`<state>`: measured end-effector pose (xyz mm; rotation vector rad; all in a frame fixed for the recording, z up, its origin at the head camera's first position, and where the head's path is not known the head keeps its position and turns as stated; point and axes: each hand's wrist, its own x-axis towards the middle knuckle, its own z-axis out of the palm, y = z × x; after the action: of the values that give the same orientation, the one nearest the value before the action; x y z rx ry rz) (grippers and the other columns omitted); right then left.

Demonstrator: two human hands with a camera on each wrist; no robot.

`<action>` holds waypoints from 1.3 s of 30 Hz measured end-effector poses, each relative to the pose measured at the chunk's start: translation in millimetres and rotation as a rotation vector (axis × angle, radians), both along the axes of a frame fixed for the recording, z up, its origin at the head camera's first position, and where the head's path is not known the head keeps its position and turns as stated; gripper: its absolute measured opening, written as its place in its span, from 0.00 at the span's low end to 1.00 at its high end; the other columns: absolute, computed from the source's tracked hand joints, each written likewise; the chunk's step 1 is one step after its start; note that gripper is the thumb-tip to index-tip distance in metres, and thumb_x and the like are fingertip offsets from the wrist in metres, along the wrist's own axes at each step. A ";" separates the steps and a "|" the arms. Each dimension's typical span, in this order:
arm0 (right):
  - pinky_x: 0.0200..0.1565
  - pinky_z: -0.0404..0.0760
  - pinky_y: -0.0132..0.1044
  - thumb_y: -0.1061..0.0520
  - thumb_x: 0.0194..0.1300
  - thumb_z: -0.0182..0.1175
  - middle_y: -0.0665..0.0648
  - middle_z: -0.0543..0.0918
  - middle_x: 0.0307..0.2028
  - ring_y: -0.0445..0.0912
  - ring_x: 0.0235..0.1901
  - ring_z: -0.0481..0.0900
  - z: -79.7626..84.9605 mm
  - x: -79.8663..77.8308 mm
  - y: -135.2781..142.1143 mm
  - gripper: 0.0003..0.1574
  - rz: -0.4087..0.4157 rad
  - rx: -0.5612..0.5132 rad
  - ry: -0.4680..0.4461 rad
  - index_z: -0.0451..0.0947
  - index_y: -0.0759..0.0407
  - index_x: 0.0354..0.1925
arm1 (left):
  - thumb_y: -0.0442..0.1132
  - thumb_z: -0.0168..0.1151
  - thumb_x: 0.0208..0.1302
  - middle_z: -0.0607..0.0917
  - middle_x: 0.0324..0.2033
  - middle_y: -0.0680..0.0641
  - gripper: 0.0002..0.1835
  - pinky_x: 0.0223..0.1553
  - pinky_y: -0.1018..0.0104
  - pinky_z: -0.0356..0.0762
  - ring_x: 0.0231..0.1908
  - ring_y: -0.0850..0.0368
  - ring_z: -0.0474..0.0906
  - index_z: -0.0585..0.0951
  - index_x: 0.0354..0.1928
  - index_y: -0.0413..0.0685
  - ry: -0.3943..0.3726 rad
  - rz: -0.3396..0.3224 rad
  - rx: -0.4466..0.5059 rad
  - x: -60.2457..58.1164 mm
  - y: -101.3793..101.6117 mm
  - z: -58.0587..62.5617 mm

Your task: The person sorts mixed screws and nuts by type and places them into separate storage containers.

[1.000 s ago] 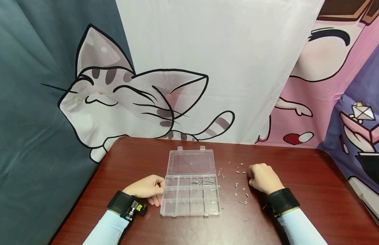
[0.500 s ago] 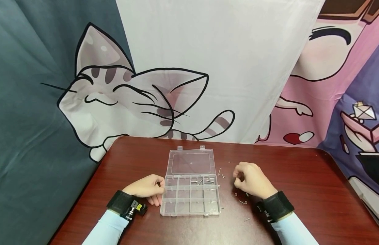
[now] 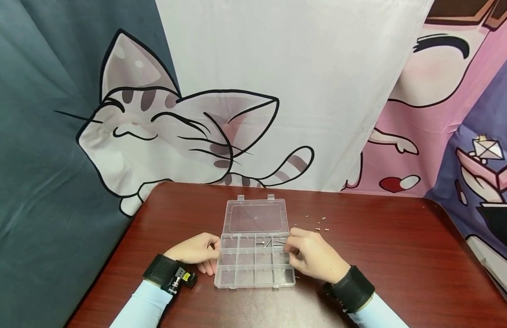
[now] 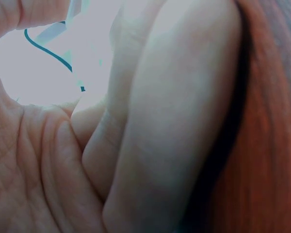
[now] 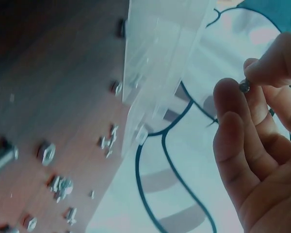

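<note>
A clear plastic compartment box [image 3: 245, 275] lies on the table with its lid [image 3: 255, 218] folded back. Several metal screws [image 3: 279, 242] lie in its upper right compartments. My left hand [image 3: 193, 251] grips the box's left edge, its fingers [image 4: 169, 121] filling much of the left wrist view. Over the right edge of the box is my right hand [image 3: 316, 255]. Between thumb and index finger it pinches a small metal screw [image 5: 245, 86], of which only a round end shows in the right wrist view.
Small screws [image 3: 318, 229] lie scattered on the brown table [image 3: 392, 237] beyond the right hand. The right wrist view shows a hex nut [image 5: 47, 153] and a thicker bolt [image 5: 4, 158] among more loose hardware. A printed cloth [image 3: 310, 91] hangs behind the table.
My right hand has moved left from the scattered screws, fingers pinched, to the right side of the box. The left hand has kept its place at the left edge.
</note>
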<state>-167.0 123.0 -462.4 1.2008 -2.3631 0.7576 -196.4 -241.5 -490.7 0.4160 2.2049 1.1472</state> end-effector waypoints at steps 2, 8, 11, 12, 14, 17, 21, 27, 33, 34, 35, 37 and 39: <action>0.29 0.67 0.18 0.66 0.45 0.62 0.40 0.70 0.30 0.30 0.26 0.68 0.2 2.7 -3.8 0.14 0.019 0.007 0.006 0.77 0.47 0.28 | 0.40 0.57 0.62 0.85 0.20 0.43 0.09 0.21 0.58 0.81 0.21 0.49 0.84 0.72 0.33 0.40 0.001 -0.002 0.001 0.2 0.1 0.4; 0.28 0.64 0.17 0.67 0.45 0.61 0.41 0.69 0.31 0.30 0.25 0.65 1.2 6.6 -10.5 0.16 0.050 0.011 0.014 0.76 0.47 0.30 | 0.41 0.57 0.65 0.85 0.21 0.43 0.10 0.21 0.58 0.81 0.21 0.49 0.84 0.73 0.33 0.41 -0.003 -0.012 0.010 0.6 -1.3 -0.4; 0.28 0.64 0.17 0.68 0.44 0.61 0.41 0.69 0.30 0.30 0.25 0.64 1.9 6.7 -12.1 0.18 0.058 0.002 0.029 0.76 0.46 0.30 | 0.41 0.56 0.65 0.85 0.21 0.43 0.10 0.22 0.58 0.81 0.21 0.48 0.84 0.73 0.33 0.40 -0.004 -0.020 0.019 0.5 -2.2 -0.9; 0.28 0.63 0.17 0.68 0.44 0.61 0.41 0.68 0.30 0.30 0.25 0.63 2.0 6.7 -12.5 0.18 0.060 0.001 0.035 0.75 0.45 0.29 | 0.41 0.56 0.65 0.85 0.21 0.43 0.10 0.22 0.58 0.81 0.21 0.48 0.84 0.73 0.33 0.40 -0.004 -0.023 0.021 0.4 -2.5 -0.8; 0.27 0.63 0.17 0.68 0.44 0.61 0.41 0.68 0.30 0.29 0.25 0.63 2.3 6.5 -13.0 0.18 0.061 0.003 0.041 0.75 0.45 0.29 | 0.41 0.56 0.65 0.85 0.21 0.42 0.10 0.22 0.57 0.81 0.21 0.48 0.84 0.73 0.33 0.40 -0.006 -0.026 0.025 0.1 -2.9 -0.7; 0.29 0.66 0.19 0.66 0.46 0.63 0.43 0.71 0.31 0.30 0.26 0.65 2.4 7.1 -12.7 0.16 0.043 0.033 0.036 0.78 0.47 0.32 | 0.41 0.57 0.65 0.85 0.21 0.43 0.10 0.22 0.57 0.81 0.21 0.48 0.84 0.73 0.33 0.40 -0.003 -0.029 0.026 -0.3 -2.8 -0.2; 0.53 0.77 0.38 0.43 0.52 0.70 0.52 0.77 0.57 0.42 0.51 0.77 2.6 11.5 -10.2 0.38 -0.002 0.169 -0.024 0.78 0.54 0.60 | 0.41 0.57 0.65 0.85 0.21 0.43 0.10 0.22 0.58 0.81 0.21 0.48 0.84 0.73 0.34 0.40 0.001 -0.028 0.024 -0.6 -1.5 0.6; 0.70 0.54 0.61 0.20 0.48 0.62 0.58 0.45 0.79 0.58 0.76 0.48 3.1 18.8 -7.2 0.69 -0.020 0.311 -0.111 0.56 0.53 0.78 | 0.40 0.57 0.63 0.85 0.20 0.43 0.09 0.21 0.58 0.81 0.21 0.49 0.84 0.73 0.33 0.41 -0.007 -0.007 0.008 -0.2 -0.4 0.7; 0.72 0.53 0.54 0.21 0.51 0.60 0.57 0.47 0.79 0.56 0.76 0.47 10.8 17.4 0.9 0.66 -0.038 0.293 -0.119 0.57 0.54 0.78 | 0.40 0.57 0.63 0.85 0.21 0.43 0.09 0.22 0.58 0.81 0.21 0.49 0.84 0.73 0.34 0.40 -0.012 -0.013 0.007 -1.0 -0.7 -0.1; 0.72 0.54 0.54 0.21 0.52 0.59 0.56 0.47 0.79 0.56 0.77 0.47 12.7 16.7 3.9 0.65 -0.044 0.286 -0.121 0.57 0.53 0.78 | 0.40 0.57 0.63 0.85 0.21 0.43 0.09 0.22 0.58 0.81 0.21 0.49 0.84 0.73 0.34 0.40 -0.014 -0.015 0.009 -1.4 -0.6 0.1; 0.71 0.55 0.55 0.22 0.53 0.59 0.55 0.47 0.79 0.55 0.77 0.48 14.1 16.2 7.3 0.65 -0.050 0.279 -0.123 0.57 0.53 0.78 | 0.41 0.57 0.63 0.85 0.21 0.43 0.09 0.22 0.58 0.81 0.21 0.49 0.84 0.73 0.34 0.40 -0.016 -0.016 0.011 -1.7 -0.4 0.4; 0.70 0.57 0.57 0.23 0.55 0.58 0.54 0.48 0.79 0.55 0.77 0.48 15.8 15.8 15.3 0.62 -0.067 0.278 -0.118 0.57 0.51 0.78 | 0.41 0.57 0.63 0.85 0.21 0.43 0.10 0.22 0.58 0.81 0.21 0.49 0.84 0.73 0.34 0.40 -0.013 -0.017 0.014 -1.7 -0.4 1.2; 0.68 0.60 0.58 0.25 0.56 0.59 0.53 0.50 0.79 0.55 0.76 0.51 15.7 16.4 24.0 0.59 -0.077 0.263 -0.111 0.59 0.50 0.77 | 0.41 0.57 0.63 0.85 0.21 0.43 0.10 0.22 0.58 0.81 0.20 0.50 0.84 0.73 0.34 0.40 -0.016 -0.014 0.013 -1.6 -1.2 2.0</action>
<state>-150.6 146.9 -446.6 1.1867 -2.6492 0.5116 -198.0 -242.6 -488.7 0.4253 2.1785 1.1541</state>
